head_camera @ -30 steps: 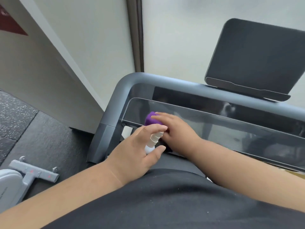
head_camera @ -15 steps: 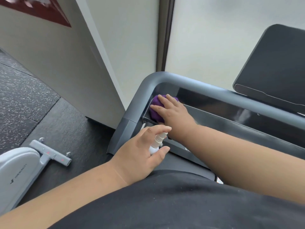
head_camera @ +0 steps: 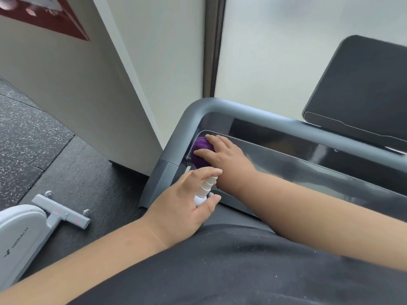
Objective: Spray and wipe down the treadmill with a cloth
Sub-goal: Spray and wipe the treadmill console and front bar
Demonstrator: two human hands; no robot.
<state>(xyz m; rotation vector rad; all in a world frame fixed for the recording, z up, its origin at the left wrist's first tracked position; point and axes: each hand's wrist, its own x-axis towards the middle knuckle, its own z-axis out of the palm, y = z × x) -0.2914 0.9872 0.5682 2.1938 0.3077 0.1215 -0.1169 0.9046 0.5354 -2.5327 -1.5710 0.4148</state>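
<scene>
while the wiping step looks to be in hand, the treadmill (head_camera: 275,122) console fills the frame from 12 to 3 o'clock, with the right hand (head_camera: 224,155) pressing spread fingers on the purple cloth (head_camera: 201,148) at its glossy panel's far left corner. at 6 o'clock from the cloth, the left hand (head_camera: 182,208) curls round the white spray bottle (head_camera: 203,190), forefinger on the nozzle. next, i judge, comes a sweep toward 3 o'clock.

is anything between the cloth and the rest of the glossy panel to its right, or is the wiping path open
Nothing visible blocks it. The purple cloth sits under the right hand at the left end of the treadmill's glossy panel, which looks bare rightward.
</scene>
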